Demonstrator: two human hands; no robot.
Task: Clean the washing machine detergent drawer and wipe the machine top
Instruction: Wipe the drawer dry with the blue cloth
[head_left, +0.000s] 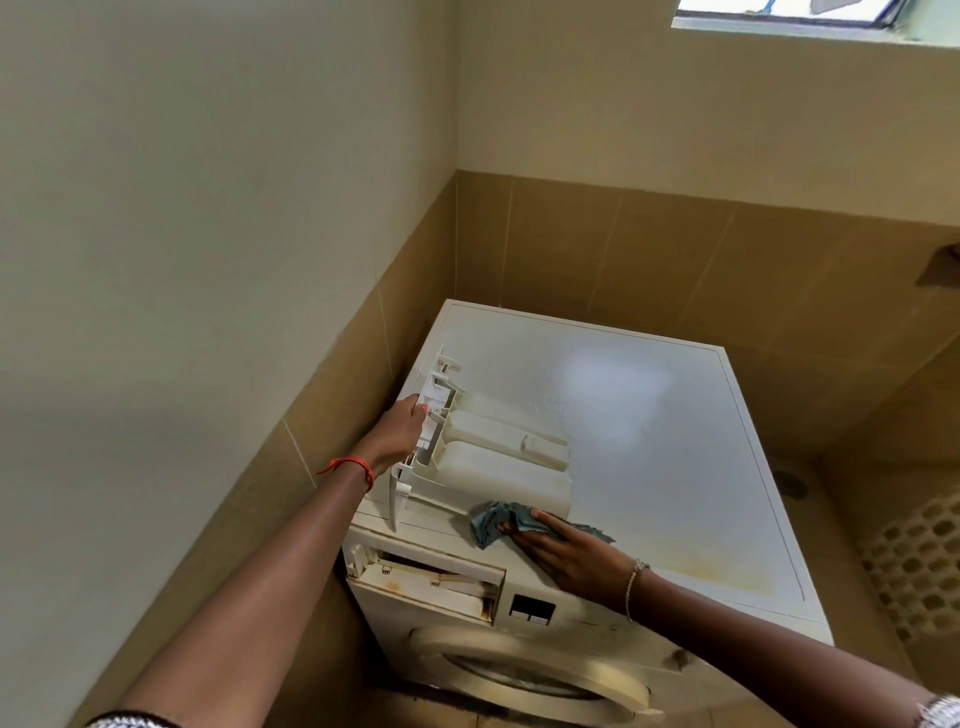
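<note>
Nearest, the empty drawer slot (431, 577) gapes in the machine front. Right hand (566, 556), fingers flat, grip released, presses a blue cloth (493, 522) at the machine top (675, 441)'s front edge, likely wiping. Beyond, the detergent drawer (498, 457) lies by the left front corner. Left hand (400, 431), arm outstretched, grasps its front panel, probably steadying it.

Left hand (400, 431) gripping detergent drawer (493, 457) on washer top (675, 441), right hand (566, 556) pressing blue cloth (498, 519)
</note>
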